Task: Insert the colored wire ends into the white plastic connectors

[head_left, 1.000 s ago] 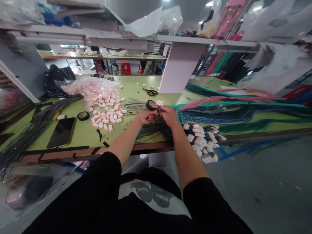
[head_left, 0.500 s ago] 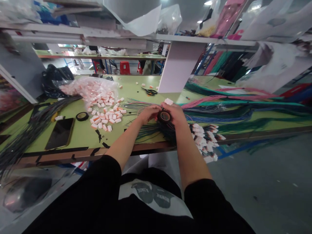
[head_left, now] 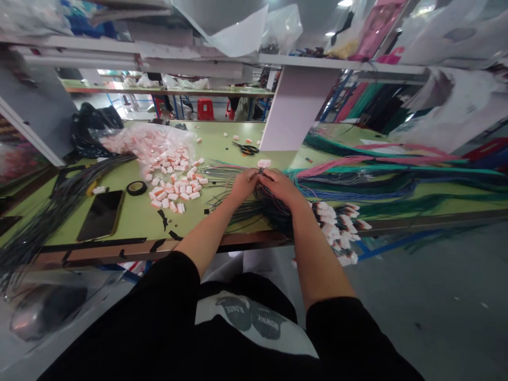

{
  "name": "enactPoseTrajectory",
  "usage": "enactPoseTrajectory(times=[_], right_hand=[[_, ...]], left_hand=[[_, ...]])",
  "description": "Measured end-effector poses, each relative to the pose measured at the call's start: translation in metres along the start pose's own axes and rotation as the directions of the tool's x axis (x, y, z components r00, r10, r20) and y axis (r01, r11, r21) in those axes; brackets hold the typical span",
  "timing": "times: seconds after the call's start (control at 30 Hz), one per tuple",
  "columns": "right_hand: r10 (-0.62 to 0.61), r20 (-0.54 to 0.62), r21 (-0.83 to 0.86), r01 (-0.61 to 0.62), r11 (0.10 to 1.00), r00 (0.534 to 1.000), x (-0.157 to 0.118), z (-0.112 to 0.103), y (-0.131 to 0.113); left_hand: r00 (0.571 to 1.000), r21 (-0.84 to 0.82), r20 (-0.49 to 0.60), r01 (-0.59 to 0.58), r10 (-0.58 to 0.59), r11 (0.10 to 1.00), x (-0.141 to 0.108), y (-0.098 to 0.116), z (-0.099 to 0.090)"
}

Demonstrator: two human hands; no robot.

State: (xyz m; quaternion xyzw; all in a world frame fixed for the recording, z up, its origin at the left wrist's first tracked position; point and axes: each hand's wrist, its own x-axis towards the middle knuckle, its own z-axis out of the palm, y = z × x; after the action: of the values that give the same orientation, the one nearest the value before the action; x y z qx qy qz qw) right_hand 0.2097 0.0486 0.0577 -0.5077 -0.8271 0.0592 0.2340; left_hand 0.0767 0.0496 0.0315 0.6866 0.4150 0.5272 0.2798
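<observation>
Over the table, my left hand (head_left: 245,184) and my right hand (head_left: 279,185) meet with their fingers pinched around wires just below a white connector housing (head_left: 264,163). The connector lies level beyond my fingertips. Thin wires (head_left: 270,197) trail from my hands towards me. Exactly what each finger presses on is hidden, and no tape roll shows between my hands. Under and beside my right forearm, a bundle of wires ends in several white and orange connectors (head_left: 333,225) hanging over the table's front edge. Loose wires with bare ends (head_left: 226,173) lie around my left hand.
Left of my hands are a pile of connectors (head_left: 177,191), a plastic bag (head_left: 159,138) of more, a black tape roll (head_left: 136,188) and a phone (head_left: 100,216). Snips (head_left: 246,148) lie behind. Coloured wire bundles (head_left: 377,172) stretch right. An upright panel (head_left: 291,108) supports the shelf.
A black tape roll showed at my right hand before; now it is out of sight. My fingertips have drawn together, and the connector has turned from tilted to level.
</observation>
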Motion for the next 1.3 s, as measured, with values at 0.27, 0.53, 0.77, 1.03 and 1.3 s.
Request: enactPoseTrajectory(times=[0.27,0.53,0.77,1.03,1.3], right_hand=[[0.181,0.059,-0.345,-0.15,0.927,0.982,0.009,-0.003,-0.019],[0.12,-0.081,-0.527,-0.145,0.838,0.989,-0.011,0.01,-0.056],[-0.207,0.093,-0.37,0.227,0.901,0.974,-0.072,0.018,-0.079],[0.075,-0.352,0.041,-0.065,0.997,0.933,-0.141,-0.009,-0.033],[0.052,-0.292,0.036,-0.043,0.998,0.955,-0.16,-0.006,-0.033]], left_hand=[[0.991,0.167,-0.066,0.129,-0.12,0.977,-0.002,0.003,0.003],[0.929,0.165,-0.178,0.354,-0.325,0.921,0.003,-0.009,0.005],[0.948,0.151,-0.14,0.306,-0.287,0.94,0.01,-0.009,0.0],[0.968,0.479,-0.056,0.239,-0.243,0.845,-0.003,0.028,0.001],[0.965,0.481,0.261,-0.162,0.036,0.862,-0.003,0.076,0.061]])
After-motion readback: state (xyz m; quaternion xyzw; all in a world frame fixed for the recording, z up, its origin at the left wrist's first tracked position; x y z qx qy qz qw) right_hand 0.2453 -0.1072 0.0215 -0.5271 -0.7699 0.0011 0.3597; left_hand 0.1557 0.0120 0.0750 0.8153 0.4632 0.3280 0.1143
